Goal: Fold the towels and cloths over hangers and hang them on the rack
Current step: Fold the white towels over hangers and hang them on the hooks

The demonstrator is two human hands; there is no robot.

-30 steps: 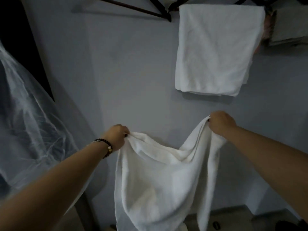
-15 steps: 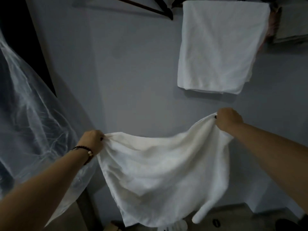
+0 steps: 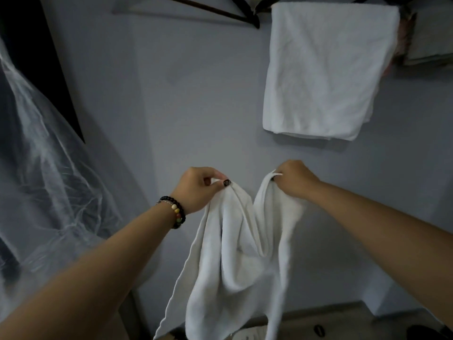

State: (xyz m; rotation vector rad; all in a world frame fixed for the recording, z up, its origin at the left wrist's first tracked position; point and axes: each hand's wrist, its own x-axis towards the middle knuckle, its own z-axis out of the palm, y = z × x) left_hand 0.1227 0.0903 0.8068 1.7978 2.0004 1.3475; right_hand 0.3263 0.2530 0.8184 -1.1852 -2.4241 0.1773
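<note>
A white towel (image 3: 235,271) hangs in front of me, pinched at its two top corners. My left hand (image 3: 198,190) grips the left corner and my right hand (image 3: 294,180) grips the right corner. The two hands are close together, so the towel sags in deep folds between them. Above right, another white towel (image 3: 323,69) hangs folded over a hanger on the dark rack (image 3: 220,11). An empty dark hanger (image 3: 247,15) hangs at the top centre.
A grey wall (image 3: 171,106) stands close ahead. Clear plastic sheeting (image 3: 41,180) hangs at the left beside a dark opening. More folded cloths (image 3: 426,38) hang at the top right. The floor (image 3: 343,322) with small dark objects shows at the bottom.
My hands spread the towel wide half a second ago; now they have come close together, and the towel droops in folds between them.
</note>
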